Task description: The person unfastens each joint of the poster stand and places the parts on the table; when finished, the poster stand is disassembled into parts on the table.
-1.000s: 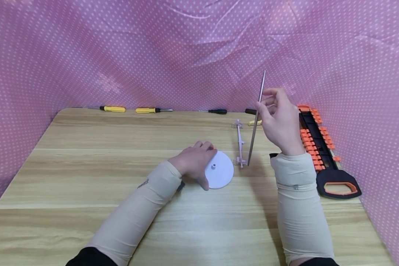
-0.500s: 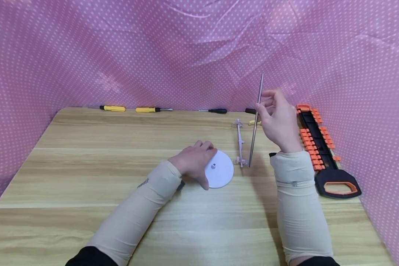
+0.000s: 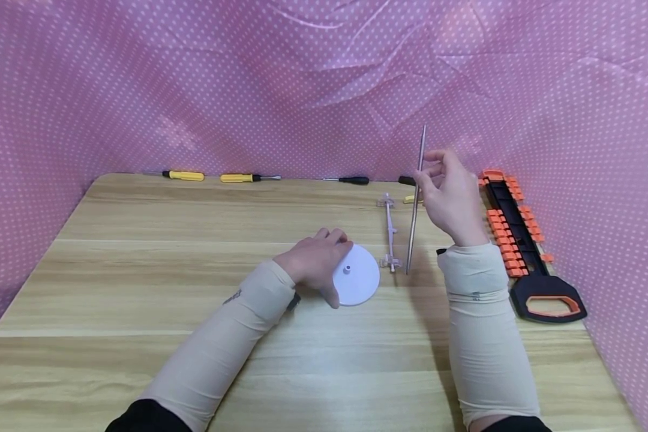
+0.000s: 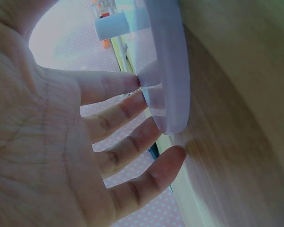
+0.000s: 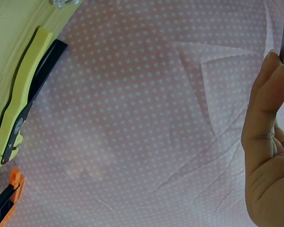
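A white round base (image 3: 363, 281) with a short central stub lies flat on the table. My left hand (image 3: 314, 263) holds it at its left side, thumb at the near rim and fingers at the far rim. In the left wrist view, fingertips meet the edge of the base (image 4: 174, 71). My right hand (image 3: 453, 201) pinches a thin metal rod (image 3: 413, 231) between thumb and fingers. The rod stands nearly upright, its upper end tapered and its lower end close over the table. Left of it lies a pale plastic bar (image 3: 390, 234) with clear clips at both ends.
Yellow-handled screwdrivers (image 3: 239, 179) and a black-handled screwdriver (image 3: 353, 180) line the back edge. Yellow and black pliers (image 5: 19, 99) lie behind my right hand. A black holder with orange clips (image 3: 518, 228) lies along the right side. Pink dotted cloth (image 3: 281, 90) encloses the table.
My right hand has come slightly down and toward me with the rod, which now stands a little more upright. The left hand and the white base have stayed still.
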`<state>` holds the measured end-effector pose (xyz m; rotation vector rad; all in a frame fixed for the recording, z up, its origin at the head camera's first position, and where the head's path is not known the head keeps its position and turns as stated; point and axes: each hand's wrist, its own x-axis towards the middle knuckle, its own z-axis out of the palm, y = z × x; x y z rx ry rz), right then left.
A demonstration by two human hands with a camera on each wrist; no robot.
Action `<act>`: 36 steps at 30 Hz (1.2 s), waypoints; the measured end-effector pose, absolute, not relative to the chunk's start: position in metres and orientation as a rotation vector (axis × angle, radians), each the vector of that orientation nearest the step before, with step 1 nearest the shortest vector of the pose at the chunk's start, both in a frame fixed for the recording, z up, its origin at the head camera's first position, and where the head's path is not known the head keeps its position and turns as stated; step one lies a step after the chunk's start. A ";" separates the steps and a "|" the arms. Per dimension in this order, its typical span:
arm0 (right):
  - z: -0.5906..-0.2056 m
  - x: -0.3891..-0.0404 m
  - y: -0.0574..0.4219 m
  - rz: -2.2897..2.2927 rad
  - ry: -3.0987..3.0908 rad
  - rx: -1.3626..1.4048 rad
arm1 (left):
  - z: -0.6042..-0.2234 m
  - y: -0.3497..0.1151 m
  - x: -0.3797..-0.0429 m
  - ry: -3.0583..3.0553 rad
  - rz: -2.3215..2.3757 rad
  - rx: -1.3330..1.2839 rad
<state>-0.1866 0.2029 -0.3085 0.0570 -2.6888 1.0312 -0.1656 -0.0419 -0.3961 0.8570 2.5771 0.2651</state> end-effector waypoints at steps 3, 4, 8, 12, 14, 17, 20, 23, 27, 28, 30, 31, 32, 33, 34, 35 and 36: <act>-0.309 -0.188 0.204 1.030 -2.712 0.034 | -0.396 -0.042 -0.166 2.576 0.260 0.862; -0.310 -0.188 0.204 1.027 -2.723 0.028 | -0.397 -0.042 -0.166 2.576 0.258 0.863; -0.312 -0.192 0.205 1.027 -2.764 0.009 | -0.398 -0.042 -0.166 2.575 0.256 0.864; -0.315 -0.194 0.206 1.012 -2.764 0.020 | -0.398 -0.042 -0.166 2.575 0.259 0.863; -0.316 -0.195 0.206 1.003 -2.758 0.022 | -0.398 -0.042 -0.166 2.574 0.260 0.864; -0.318 -0.196 0.206 1.000 -2.748 0.023 | -0.397 -0.042 -0.166 2.576 0.261 0.867; -0.320 -0.198 0.206 0.997 -2.741 0.018 | -0.397 -0.042 -0.166 2.576 0.259 0.868; -0.321 -0.199 0.206 0.990 -2.742 0.014 | -0.397 -0.042 -0.166 2.575 0.260 0.864; -0.323 -0.201 0.207 0.987 -2.763 0.015 | -0.397 -0.042 -0.166 2.576 0.262 0.864; -0.323 -0.201 0.207 0.986 -2.770 0.017 | -0.397 -0.042 -0.166 2.577 0.260 0.865; -0.324 -0.202 0.208 0.984 -2.782 0.018 | -0.397 -0.042 -0.166 2.579 0.259 0.866; -0.325 -0.202 0.208 0.983 -2.787 0.017 | -0.397 -0.042 -0.166 2.580 0.258 0.866; -0.325 -0.202 0.208 0.982 -2.792 0.017 | -0.397 -0.042 -0.166 2.580 0.259 0.866; -0.325 -0.202 0.208 0.981 -2.798 0.019 | -0.397 -0.042 -0.166 2.580 0.260 0.866; -0.326 -0.203 0.208 0.982 -2.800 0.020 | -0.397 -0.042 -0.166 2.580 0.261 0.866; -0.326 -0.203 0.208 0.983 -2.800 0.021 | -0.397 -0.042 -0.166 2.581 0.262 0.866; -0.326 -0.203 0.208 0.986 -2.802 0.022 | -0.398 -0.042 -0.166 2.581 0.263 0.867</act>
